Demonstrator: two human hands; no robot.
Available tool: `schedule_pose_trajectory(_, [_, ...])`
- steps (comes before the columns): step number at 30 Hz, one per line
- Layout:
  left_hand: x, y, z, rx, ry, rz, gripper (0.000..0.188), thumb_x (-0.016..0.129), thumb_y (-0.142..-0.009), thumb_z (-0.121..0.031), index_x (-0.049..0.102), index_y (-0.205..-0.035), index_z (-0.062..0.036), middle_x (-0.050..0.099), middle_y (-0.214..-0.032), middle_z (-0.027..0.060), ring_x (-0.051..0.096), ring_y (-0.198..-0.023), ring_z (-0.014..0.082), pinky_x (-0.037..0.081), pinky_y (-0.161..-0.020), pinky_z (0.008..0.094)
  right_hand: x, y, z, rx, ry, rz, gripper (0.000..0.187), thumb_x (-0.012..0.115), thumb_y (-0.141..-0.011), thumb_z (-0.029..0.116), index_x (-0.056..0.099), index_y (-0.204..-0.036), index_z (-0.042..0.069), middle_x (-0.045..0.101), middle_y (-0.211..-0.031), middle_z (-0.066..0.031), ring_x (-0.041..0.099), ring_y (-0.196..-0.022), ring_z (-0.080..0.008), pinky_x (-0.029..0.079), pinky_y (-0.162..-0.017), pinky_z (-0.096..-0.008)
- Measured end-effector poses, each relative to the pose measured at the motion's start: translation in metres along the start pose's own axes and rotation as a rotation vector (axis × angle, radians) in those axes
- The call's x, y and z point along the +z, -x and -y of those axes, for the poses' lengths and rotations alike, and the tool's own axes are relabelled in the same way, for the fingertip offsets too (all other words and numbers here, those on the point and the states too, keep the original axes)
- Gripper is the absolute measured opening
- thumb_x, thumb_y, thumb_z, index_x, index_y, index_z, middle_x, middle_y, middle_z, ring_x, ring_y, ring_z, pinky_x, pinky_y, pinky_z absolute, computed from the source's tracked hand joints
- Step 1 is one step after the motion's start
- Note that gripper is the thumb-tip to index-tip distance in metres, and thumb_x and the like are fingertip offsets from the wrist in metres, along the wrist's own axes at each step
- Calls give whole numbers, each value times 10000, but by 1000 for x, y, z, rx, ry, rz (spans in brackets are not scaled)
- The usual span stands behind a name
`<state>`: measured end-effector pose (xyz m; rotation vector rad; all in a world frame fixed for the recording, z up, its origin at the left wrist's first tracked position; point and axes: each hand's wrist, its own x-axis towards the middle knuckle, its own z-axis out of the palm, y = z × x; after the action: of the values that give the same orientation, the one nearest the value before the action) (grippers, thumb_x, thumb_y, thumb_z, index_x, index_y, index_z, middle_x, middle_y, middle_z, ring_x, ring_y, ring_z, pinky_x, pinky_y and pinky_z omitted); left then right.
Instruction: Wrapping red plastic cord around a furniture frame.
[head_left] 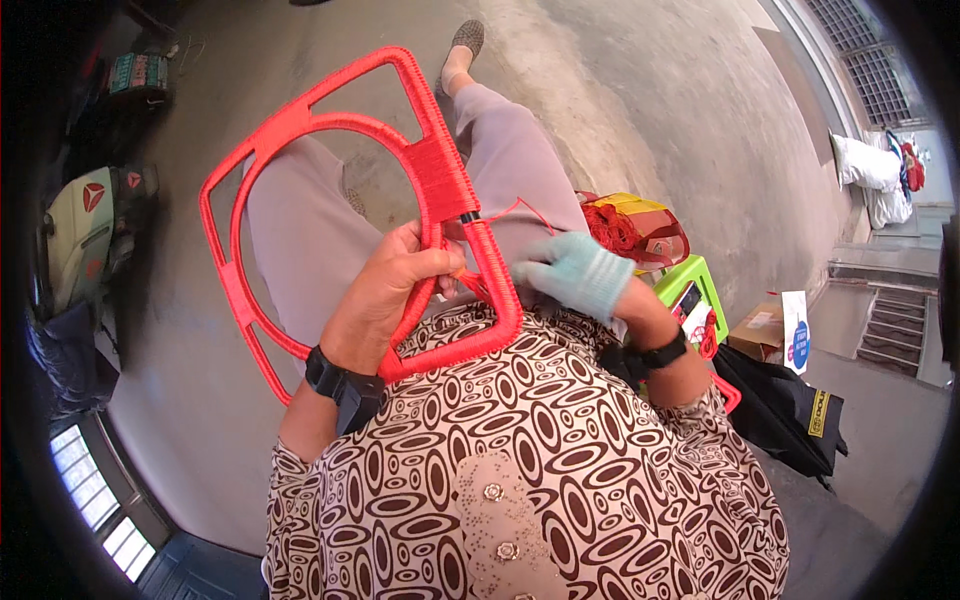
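A frame wrapped in red cord [440,180], squarish outside with a round ring inside, lies tilted over my lap. My left hand [405,275] is bare and closed round the frame's lower inner part, thumb on top. A small tuft of red strands [475,285] hangs by its fingertips. Just above, a short black stretch of the frame [469,217] shows between wrapped parts. From there a thin red cord [522,203] loops over to my right hand [578,272], which wears a pale blue-green glove. That hand is slightly blurred, its fingers bent where the cord meets them.
To my right, a red and yellow bag [655,225] holds red cord [610,230]. Beside it stand a bright green stool [700,285] with small things on it, a cardboard box [758,325] and a black bag [780,410]. A pale scooter-like vehicle [80,235] stands far left.
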<state>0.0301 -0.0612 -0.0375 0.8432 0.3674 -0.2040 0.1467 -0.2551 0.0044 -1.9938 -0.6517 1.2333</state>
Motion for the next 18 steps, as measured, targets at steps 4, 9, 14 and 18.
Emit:
schedule_pose_trajectory(4, [1, 1, 0, 3, -97, 48, 299, 652, -798, -91, 531, -1055, 3, 595, -819, 33, 556, -659, 88, 461, -632, 214, 1, -54, 4, 216, -429, -119, 300, 526, -883, 303, 637, -730, 69, 543, -517, -23, 487, -413, -121, 386, -418, -246])
schedule_pose_trajectory(9, [1, 2, -1, 16, 9, 15, 282, 647, -801, -81, 540, -1045, 8, 611, -841, 46, 570, -687, 101, 476, -641, 234, -12, -42, 19, -162, -794, -239, 324, 566, -858, 317, 632, -776, 10, 585, -636, -16, 538, -512, -129, 452, -509, -256])
schedule_pose_trajectory(14, [3, 2, 1, 15, 181, -18, 261, 606, -857, -144, 546, -1060, 10, 620, -868, 50, 579, -701, 118, 489, -654, 254, 8, -7, 63, -358, 718, -123, 312, 715, -743, 332, 640, -884, 64, 629, -763, -102, 632, -691, -268, 494, -619, -360])
schedule_pose_trajectory(18, [9, -6, -1, 58, 318, -150, 299, 567, -903, -259, 560, -1067, -10, 622, -847, 41, 585, -665, 132, 491, -568, 258, 17, -12, 57, -573, 888, -178, 205, 695, -742, 222, 634, -878, 80, 619, -972, -108, 623, -862, -264, 502, -683, -357])
